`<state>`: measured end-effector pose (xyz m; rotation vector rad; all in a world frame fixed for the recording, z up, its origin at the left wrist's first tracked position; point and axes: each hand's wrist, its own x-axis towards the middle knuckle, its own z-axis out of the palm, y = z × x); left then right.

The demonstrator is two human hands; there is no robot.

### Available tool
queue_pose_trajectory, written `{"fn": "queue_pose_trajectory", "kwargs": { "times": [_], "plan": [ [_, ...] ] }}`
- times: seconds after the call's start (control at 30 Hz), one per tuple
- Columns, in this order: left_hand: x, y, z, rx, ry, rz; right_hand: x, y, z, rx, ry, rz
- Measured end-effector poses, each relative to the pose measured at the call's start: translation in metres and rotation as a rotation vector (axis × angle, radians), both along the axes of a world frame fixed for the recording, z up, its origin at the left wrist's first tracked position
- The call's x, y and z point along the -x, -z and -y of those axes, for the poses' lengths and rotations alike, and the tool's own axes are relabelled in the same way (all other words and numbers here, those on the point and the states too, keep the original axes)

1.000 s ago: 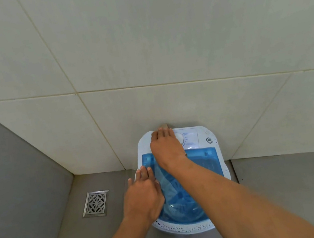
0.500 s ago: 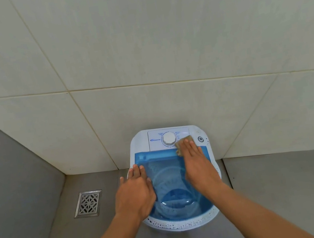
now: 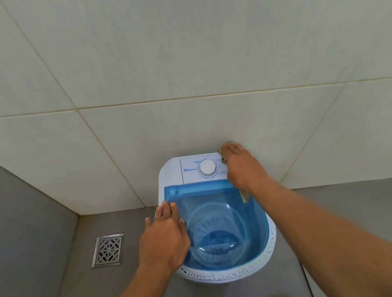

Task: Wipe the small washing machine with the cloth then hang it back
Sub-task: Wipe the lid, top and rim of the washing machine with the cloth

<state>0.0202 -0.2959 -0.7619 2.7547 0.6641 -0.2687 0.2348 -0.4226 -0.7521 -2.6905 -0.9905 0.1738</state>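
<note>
Right hand point(image 3: 240, 166) pressing cloth point(image 3: 243, 195) on washing machine point(image 3: 170, 172) rear corner, grip closed on it; left hand point(image 3: 164, 239) flat, open, on blue lid point(image 3: 218, 225).

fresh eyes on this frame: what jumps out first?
The small washing machine with its translucent blue lid, on the grey floor against the tiled wall. The right hand presses a cloth on its back right corner beside the white dial; the left hand rests on its left rim. A metal floor drain lies further left.

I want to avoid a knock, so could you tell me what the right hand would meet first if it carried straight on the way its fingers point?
Probably the tiled wall; the right hand seems nearly there.
</note>
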Motion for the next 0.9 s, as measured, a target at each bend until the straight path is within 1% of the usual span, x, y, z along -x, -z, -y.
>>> {"fn": "queue_pose_trajectory", "kwargs": {
  "times": [0.17,0.33,0.53,0.6,0.73,0.83,0.9],
  "plan": [
    [0.001,-0.001,0.002,0.007,-0.011,-0.002,0.004,-0.006,0.016,-0.021,0.063,-0.071],
    [-0.001,-0.001,0.002,0.006,-0.011,-0.008,0.011,0.002,0.015,-0.063,0.202,-0.119],
    [0.000,0.001,0.004,-0.003,-0.014,-0.012,0.039,0.007,0.023,0.018,0.110,0.018],
    [0.000,0.001,0.004,0.000,-0.014,-0.008,0.046,0.012,0.028,0.059,0.099,0.052],
    [-0.001,0.001,0.004,0.009,-0.020,-0.010,0.057,0.016,0.027,0.071,0.093,0.113],
    [0.000,0.001,0.004,-0.002,-0.016,-0.004,0.066,0.018,0.034,0.073,0.055,0.103],
    [-0.001,0.001,0.004,-0.008,-0.012,-0.002,0.062,0.016,0.039,0.024,0.033,0.068]
  ]
}}
